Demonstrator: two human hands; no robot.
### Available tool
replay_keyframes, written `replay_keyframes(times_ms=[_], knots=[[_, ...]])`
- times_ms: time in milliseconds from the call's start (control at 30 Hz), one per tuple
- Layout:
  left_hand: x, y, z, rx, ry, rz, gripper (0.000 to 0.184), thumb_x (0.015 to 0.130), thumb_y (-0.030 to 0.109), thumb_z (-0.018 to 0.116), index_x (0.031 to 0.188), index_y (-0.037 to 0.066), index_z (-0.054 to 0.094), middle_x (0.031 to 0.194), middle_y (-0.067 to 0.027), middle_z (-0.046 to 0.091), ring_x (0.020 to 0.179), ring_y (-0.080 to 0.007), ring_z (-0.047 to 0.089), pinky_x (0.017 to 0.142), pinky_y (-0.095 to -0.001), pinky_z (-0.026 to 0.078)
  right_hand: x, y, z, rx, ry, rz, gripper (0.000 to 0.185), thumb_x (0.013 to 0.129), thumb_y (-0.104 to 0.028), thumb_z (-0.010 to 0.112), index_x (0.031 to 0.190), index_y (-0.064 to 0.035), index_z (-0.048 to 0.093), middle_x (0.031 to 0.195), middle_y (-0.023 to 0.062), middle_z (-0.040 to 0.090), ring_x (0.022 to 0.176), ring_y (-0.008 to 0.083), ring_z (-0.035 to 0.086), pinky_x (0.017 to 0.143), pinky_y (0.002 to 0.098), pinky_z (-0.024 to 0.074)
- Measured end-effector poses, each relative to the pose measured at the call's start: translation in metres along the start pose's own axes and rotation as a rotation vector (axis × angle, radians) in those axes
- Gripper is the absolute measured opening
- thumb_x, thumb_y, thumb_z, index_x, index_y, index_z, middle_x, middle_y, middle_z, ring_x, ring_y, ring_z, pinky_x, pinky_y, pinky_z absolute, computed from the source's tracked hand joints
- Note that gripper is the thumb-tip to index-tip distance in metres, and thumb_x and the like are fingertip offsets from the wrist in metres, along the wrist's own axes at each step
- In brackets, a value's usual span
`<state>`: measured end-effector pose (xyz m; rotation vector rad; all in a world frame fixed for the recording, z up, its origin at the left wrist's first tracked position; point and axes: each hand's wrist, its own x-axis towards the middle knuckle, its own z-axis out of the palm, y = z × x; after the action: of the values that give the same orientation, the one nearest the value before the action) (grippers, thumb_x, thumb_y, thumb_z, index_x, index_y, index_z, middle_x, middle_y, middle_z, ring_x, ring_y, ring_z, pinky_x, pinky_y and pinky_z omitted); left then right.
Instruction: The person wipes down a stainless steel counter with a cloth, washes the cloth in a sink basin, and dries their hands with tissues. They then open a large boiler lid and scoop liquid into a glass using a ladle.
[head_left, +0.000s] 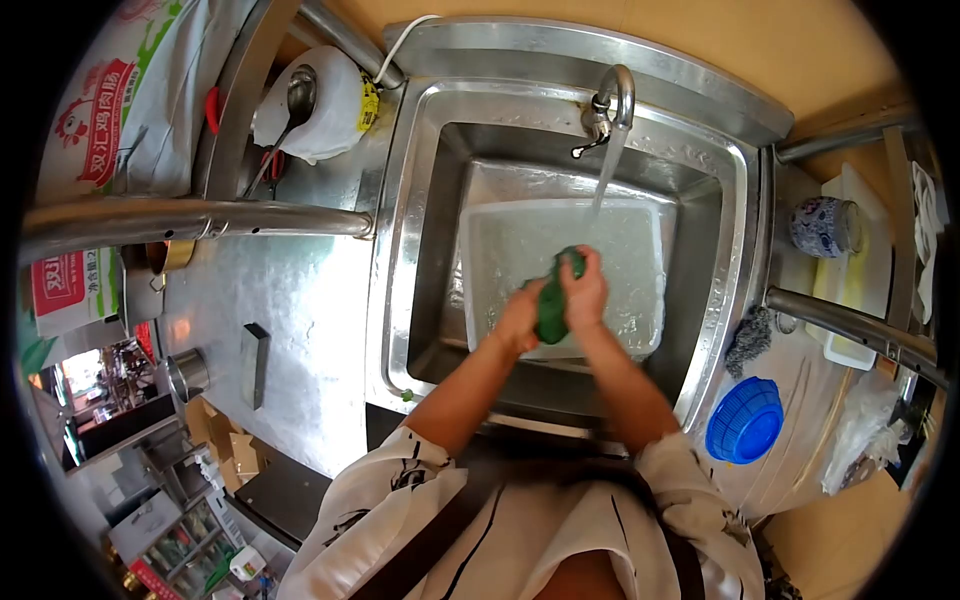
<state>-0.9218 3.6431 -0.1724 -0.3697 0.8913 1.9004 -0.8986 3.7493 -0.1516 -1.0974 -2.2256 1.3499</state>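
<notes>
The left hand [516, 320] and right hand [587, 291] both grip one green thing [552, 308]. One tap [625, 95] runs into one white tub [661, 275].

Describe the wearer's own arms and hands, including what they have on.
The left hand and right hand are bare, without gloves. The forearms are uncovered, with no watch or bracelet visible. Loose, pale sleeves with dark printed patterns end near the elbows. Blur leaves it unclear whether rings are worn.

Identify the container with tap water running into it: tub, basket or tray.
The white tub, inside the sink beneath the tap; the blue basket and white tray are outside, to the right.
</notes>
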Motion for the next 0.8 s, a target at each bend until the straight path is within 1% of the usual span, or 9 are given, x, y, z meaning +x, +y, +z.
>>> replay_keyframes(times_ms=[67, 167, 300, 333, 400, 533, 600, 733, 800], knots=[[-0.015, 0.024, 0.048, 0.406, 0.351, -0.128, 0.043, 0.084, 0.034, 0.056, 0.11, 0.001, 0.051, 0.101, -0.01, 0.056, 0.09, -0.0198, 0.055, 0.072, -0.0341, 0.045, 0.009, 0.058, 0.011, 0.097, -0.104, -0.002, 0.034, 0.077, -0.02, 0.063, 0.105, -0.0036, 0.052, 0.088, 0.0171, 0.061, 0.08, 0.0371, 0.058, 0.07, 0.0419, 0.0458], [-0.015, 0.011, 0.019, 0.441, 0.43, 0.001, 0.055, 0.084, 0.039, 0.054, 0.123, 0.002, 0.042, 0.117, -0.0137, 0.049, 0.105, -0.0234, 0.049, 0.082, -0.0379, 0.042, 0.026, 0.067, -0.007, -0.253, 0.155, -0.271, 0.041, 0.079, -0.014, 0.059, 0.117, -0.0052, 0.047, 0.096, 0.0189, 0.059, 0.089, 0.0379, 0.055, 0.078, 0.0432, 0.0429], [-0.04, 0.007, -0.003, 0.322, 0.465, -0.255, 0.078, 0.084, 0.051, 0.048, 0.138, 0.006, 0.015, 0.141, -0.0174, 0.017, 0.123, -0.0405, 0.028, 0.099, -0.0528, 0.024, 0.004, 0.086, -0.005, -0.431, 0.126, -0.163, 0.047, 0.08, -0.008, 0.053, 0.125, -0.0049, 0.04, 0.107, 0.0211, 0.055, 0.097, 0.0376, 0.052, 0.084, 0.0427, 0.0402], [-0.041, 0.006, -0.001, 0.319, 0.466, -0.251, 0.078, 0.084, 0.051, 0.048, 0.138, 0.006, 0.015, 0.141, -0.0174, 0.017, 0.123, -0.0405, 0.028, 0.099, -0.0528, 0.024, -0.001, 0.087, -0.007, -0.473, -0.149, -0.325, 0.051, 0.078, -0.005, 0.053, 0.127, -0.0046, 0.037, 0.107, 0.0218, 0.054, 0.098, 0.0374, 0.052, 0.085, 0.0418, 0.0405], [-0.046, 0.002, 0.003, -0.063, 0.425, -0.44, 0.083, 0.082, 0.053, 0.05, 0.139, 0.007, 0.01, 0.144, -0.0173, 0.008, 0.126, -0.0453, 0.02, 0.101, -0.0551, 0.017, -0.003, 0.089, -0.016, -0.601, -0.527, -0.328, 0.059, 0.075, 0.0, 0.051, 0.131, -0.0053, 0.033, 0.107, 0.0234, 0.053, 0.098, 0.038, 0.051, 0.086, 0.0411, 0.0404], [-0.03, 0.023, 0.018, -0.454, 0.544, -0.636, 0.081, 0.083, 0.05, 0.05, 0.139, 0.007, 0.012, 0.145, -0.0184, 0.004, 0.128, -0.0443, 0.017, 0.101, -0.0553, 0.019, -0.001, 0.074, 0.002, -0.347, -0.238, -0.107, 0.055, 0.076, -0.004, 0.05, 0.129, -0.0068, 0.036, 0.103, 0.018, 0.057, 0.094, 0.0325, 0.055, 0.084, 0.0383, 0.0429], [-0.029, 0.021, 0.013, -0.307, 0.18, -0.463, 0.068, 0.083, 0.048, 0.05, 0.131, 0.004, 0.031, 0.134, -0.0227, 0.031, 0.119, -0.0398, 0.037, 0.096, -0.0511, 0.032, -0.018, 0.02, -0.023, 0.444, -0.562, 0.046, 0.052, 0.075, -0.002, 0.053, 0.125, -0.0052, 0.039, 0.095, 0.0114, 0.058, 0.086, 0.0203, 0.057, 0.077, 0.0307, 0.0451], [-0.03, 0.031, 0.024, -0.094, -0.022, -0.319, 0.041, 0.085, 0.043, 0.052, 0.109, 0.009, 0.051, 0.097, -0.0103, 0.06, 0.094, -0.0224, 0.059, 0.079, -0.0384, 0.049, -0.043, -0.064, -0.061, 0.552, -0.665, -0.059, 0.049, 0.074, -0.002, 0.059, 0.12, -0.0074, 0.045, 0.087, 0.0048, 0.057, 0.081, 0.0099, 0.054, 0.072, 0.0237, 0.0434], [-0.043, 0.038, 0.034, -0.107, -0.023, -0.349, 0.044, 0.084, 0.045, 0.053, 0.11, 0.01, 0.051, 0.1, -0.0099, 0.059, 0.095, -0.0219, 0.058, 0.081, -0.0389, 0.048, -0.039, -0.072, -0.072, 0.595, -0.635, 0.031, 0.047, 0.075, -0.003, 0.059, 0.12, -0.0075, 0.046, 0.085, 0.0048, 0.057, 0.079, 0.0104, 0.054, 0.072, 0.0235, 0.0433]])
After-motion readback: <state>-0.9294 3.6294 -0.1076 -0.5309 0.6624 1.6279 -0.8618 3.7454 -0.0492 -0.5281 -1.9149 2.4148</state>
